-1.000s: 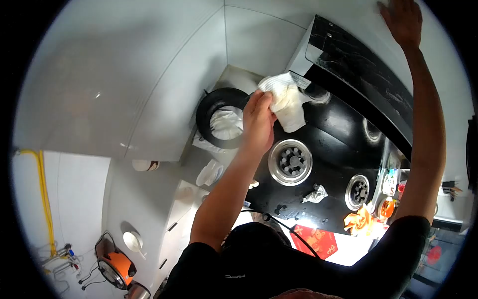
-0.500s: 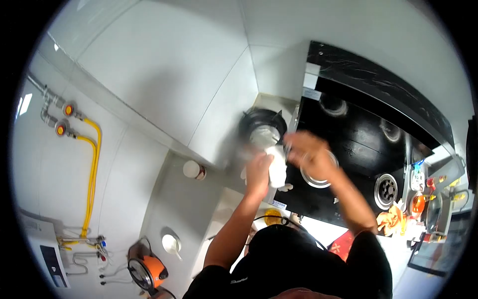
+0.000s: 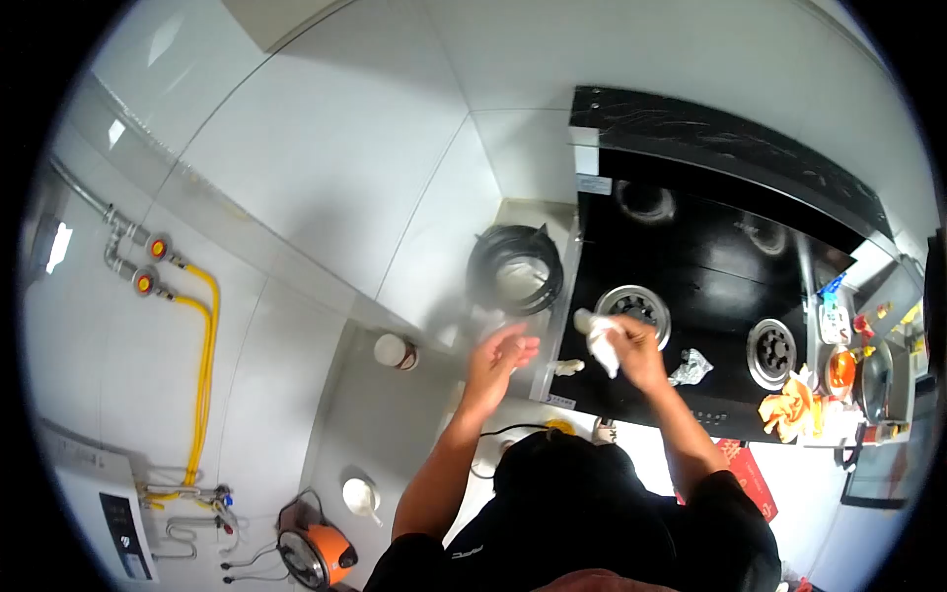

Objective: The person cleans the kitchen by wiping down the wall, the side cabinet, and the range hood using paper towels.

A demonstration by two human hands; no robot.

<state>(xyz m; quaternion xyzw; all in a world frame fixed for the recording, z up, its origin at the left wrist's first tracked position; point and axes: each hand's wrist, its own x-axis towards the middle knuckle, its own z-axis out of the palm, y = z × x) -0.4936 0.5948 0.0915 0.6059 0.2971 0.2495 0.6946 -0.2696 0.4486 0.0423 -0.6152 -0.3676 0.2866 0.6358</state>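
Note:
A crumpled white cloth or tissue (image 3: 601, 345) is gripped by my right hand (image 3: 636, 347), over the black stove (image 3: 691, 281) beside the left burner (image 3: 633, 312). My left hand (image 3: 500, 365) is raised with its fingers apart and nothing in it, left of the stove's edge. Just beyond it is a black round pan support (image 3: 483, 271) with white material (image 3: 522, 278) inside. A crumpled silvery wad (image 3: 691, 368) lies on the stove right of my right hand. Near the stove's left front corner is a small pale scrap (image 3: 569, 367).
A second burner (image 3: 770, 353) is to the right. An orange cloth (image 3: 787, 407) and bottles on a rack (image 3: 903, 380) stand beyond it. On the left counter (image 3: 380, 414) are a jar (image 3: 396, 351), a white bowl with a spoon (image 3: 359, 495) and an orange cooker (image 3: 329, 553).
The white cloth has passed from my left hand to my right. My right hand came down from the upper wall to the stove. The left hand has opened, and the view has shifted.

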